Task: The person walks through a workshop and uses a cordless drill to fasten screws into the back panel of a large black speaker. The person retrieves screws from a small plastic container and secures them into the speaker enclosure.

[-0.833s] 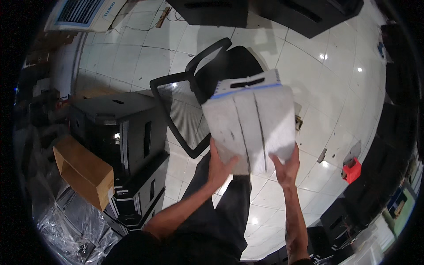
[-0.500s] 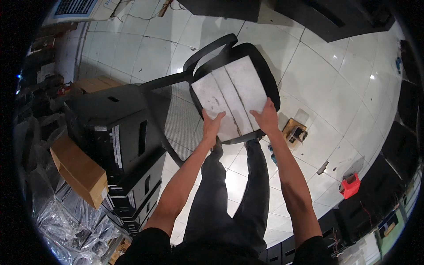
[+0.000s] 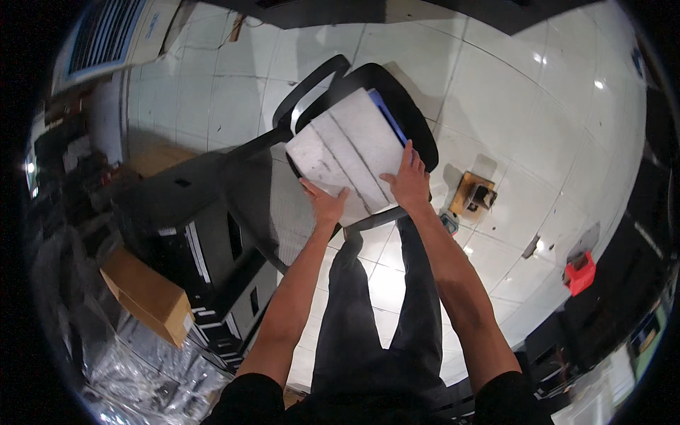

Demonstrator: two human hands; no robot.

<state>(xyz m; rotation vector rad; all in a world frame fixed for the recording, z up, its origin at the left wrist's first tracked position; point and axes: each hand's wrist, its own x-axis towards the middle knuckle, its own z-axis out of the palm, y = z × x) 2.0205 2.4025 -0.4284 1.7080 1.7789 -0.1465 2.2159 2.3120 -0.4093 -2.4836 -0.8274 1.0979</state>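
A white squarish slab point(image 3: 350, 149) with two dark lines running across it rests, tilted, over the seat of a black chair point(image 3: 421, 131). Along its far right side shows a blue edge point(image 3: 387, 113). My left hand point(image 3: 326, 203) grips the near left side, thumb on the top face and fingers partly hidden along the edge. On the near right side, my right hand point(image 3: 411, 183) holds the slab, its thumb on top and its fingers along the edge by the blue part.
Black computer cases point(image 3: 177, 191) stand stacked at the left, next to an open cardboard box point(image 3: 145, 294) and clear plastic wrapping point(image 3: 156, 368). On the tiled floor to the right lie a small wooden block with a dark part point(image 3: 473, 196) and a red holder point(image 3: 579, 273).
The blue edge has come into view on the slab's right side. My right hand's fingers have shifted up along that edge. Most of the scene has shifted slightly with my head.
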